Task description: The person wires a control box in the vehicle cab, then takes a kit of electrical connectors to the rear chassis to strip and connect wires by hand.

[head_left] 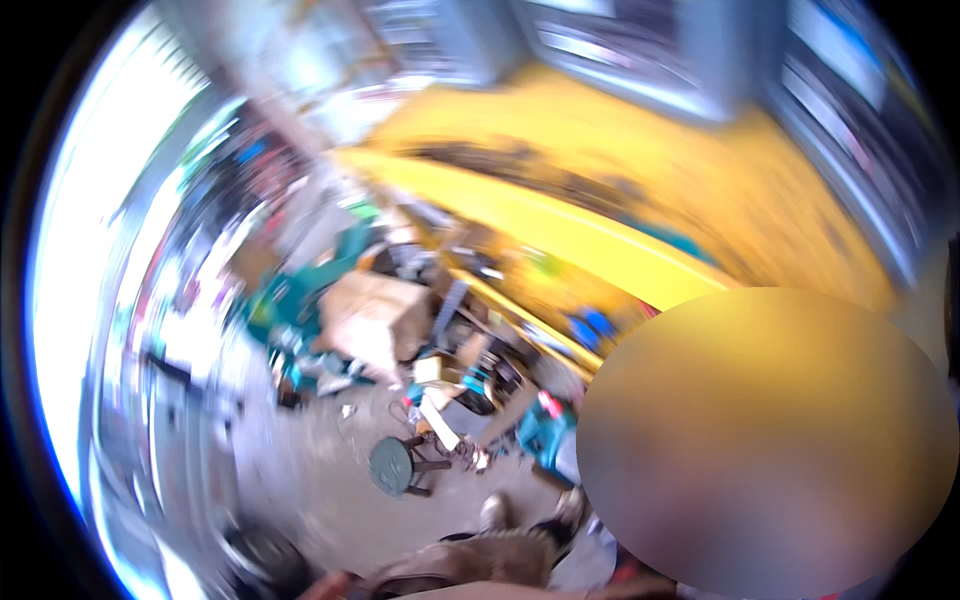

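Observation:
At the lower edge, a smeared bit of my left hand (332, 586) shows beside my clothing, with its fingers too blurred to read. A brownish patch on the other side of my body seems to be my right hand (648, 586); its fingers do not show. Nothing can be made out in either hand. Between them are my brown clothes (480, 562) and my shoes (494, 512) on the floor. Nearest in front stands a small round stool (392, 466) with a dark green seat and dark legs.
A long yellow bench (540, 215) crosses the view, with grey cabinets or machines (640, 60) behind it. On the grey floor (320, 500) sit a cardboard box (375, 315), green machinery (300, 295) and a teal object (545, 430). A blurred oval covers the right side.

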`<act>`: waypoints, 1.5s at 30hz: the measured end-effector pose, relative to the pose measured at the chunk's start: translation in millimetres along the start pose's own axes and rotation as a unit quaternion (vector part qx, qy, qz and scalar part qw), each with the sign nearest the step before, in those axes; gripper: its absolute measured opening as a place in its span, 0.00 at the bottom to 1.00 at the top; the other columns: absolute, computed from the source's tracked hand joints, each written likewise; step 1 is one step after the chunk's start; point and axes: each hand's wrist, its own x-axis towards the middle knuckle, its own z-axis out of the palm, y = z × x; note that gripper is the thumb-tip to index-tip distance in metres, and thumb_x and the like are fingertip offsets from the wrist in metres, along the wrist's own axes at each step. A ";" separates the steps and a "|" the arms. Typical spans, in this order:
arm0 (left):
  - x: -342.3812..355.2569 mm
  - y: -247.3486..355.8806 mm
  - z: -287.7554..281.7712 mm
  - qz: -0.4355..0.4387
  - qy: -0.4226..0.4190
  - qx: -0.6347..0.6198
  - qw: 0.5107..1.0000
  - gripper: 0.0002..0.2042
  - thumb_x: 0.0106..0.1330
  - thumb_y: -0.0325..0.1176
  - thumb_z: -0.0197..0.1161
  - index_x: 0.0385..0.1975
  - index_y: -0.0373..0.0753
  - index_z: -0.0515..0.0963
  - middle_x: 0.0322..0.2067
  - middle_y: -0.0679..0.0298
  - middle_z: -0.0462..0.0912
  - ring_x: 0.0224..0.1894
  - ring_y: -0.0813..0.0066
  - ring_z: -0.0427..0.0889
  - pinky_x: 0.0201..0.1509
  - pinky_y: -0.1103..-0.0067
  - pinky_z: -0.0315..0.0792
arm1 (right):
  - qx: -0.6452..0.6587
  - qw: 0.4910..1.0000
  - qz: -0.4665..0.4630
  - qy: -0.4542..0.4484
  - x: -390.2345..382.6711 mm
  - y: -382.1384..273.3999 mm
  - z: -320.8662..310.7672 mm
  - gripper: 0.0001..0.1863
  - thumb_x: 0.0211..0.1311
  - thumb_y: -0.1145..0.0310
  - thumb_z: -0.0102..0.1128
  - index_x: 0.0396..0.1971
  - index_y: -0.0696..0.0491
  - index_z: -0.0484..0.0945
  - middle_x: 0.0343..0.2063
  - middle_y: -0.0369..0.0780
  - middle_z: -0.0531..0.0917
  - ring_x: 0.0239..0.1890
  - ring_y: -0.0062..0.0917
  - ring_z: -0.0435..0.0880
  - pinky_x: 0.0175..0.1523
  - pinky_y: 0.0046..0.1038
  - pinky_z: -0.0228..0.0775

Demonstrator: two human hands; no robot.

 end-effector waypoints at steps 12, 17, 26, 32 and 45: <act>-65.4 -27.9 103.2 -0.152 0.003 0.063 0.986 0.26 0.46 0.50 0.66 0.47 0.48 0.83 0.44 0.57 0.85 0.47 0.59 0.83 0.50 0.68 0.76 | -0.225 0.970 -0.079 -0.039 60.0 -15.7 32.4 0.22 0.63 0.59 0.56 0.54 0.51 0.70 0.37 0.40 0.80 0.26 0.26 0.78 0.27 0.25 0.69; -76.7 -47.7 103.2 -0.155 -0.004 0.052 0.987 0.24 0.49 0.49 0.65 0.47 0.50 0.83 0.45 0.57 0.84 0.48 0.59 0.83 0.52 0.68 0.75 | -0.250 0.962 -0.097 -0.058 33.4 1.5 17.8 0.26 0.64 0.58 0.54 0.61 0.49 0.67 0.41 0.40 0.80 0.27 0.25 0.76 0.27 0.24 0.68; -70.4 -104.6 131.0 -0.114 -0.009 -0.039 0.993 0.24 0.48 0.50 0.66 0.45 0.46 0.84 0.43 0.55 0.85 0.46 0.58 0.84 0.51 0.68 0.76 | -0.177 0.947 0.143 -0.227 -240.6 37.1 4.2 0.20 0.62 0.56 0.55 0.53 0.46 0.76 0.29 0.32 0.73 0.20 0.16 0.66 0.23 0.17 0.58; -96.7 -81.8 68.9 -0.054 0.119 -0.250 0.959 0.22 0.60 0.46 0.61 0.45 0.34 0.81 0.41 0.54 0.85 0.45 0.62 0.84 0.52 0.71 0.75 | -0.301 0.795 0.311 -0.424 -491.3 79.8 34.1 0.13 0.59 0.65 0.65 0.40 0.56 0.81 0.22 0.34 0.78 0.16 0.16 0.72 0.20 0.19 0.62; -160.2 -282.1 -19.4 0.080 0.167 -0.817 0.546 0.24 0.64 0.36 0.66 0.54 0.28 0.68 0.43 0.55 0.82 0.43 0.68 0.83 0.49 0.73 0.78 | -0.670 0.135 -0.172 -0.710 -699.0 271.3 67.5 0.31 0.68 0.44 0.48 0.62 0.51 0.70 0.58 0.50 0.74 0.61 0.46 0.71 0.65 0.39 0.62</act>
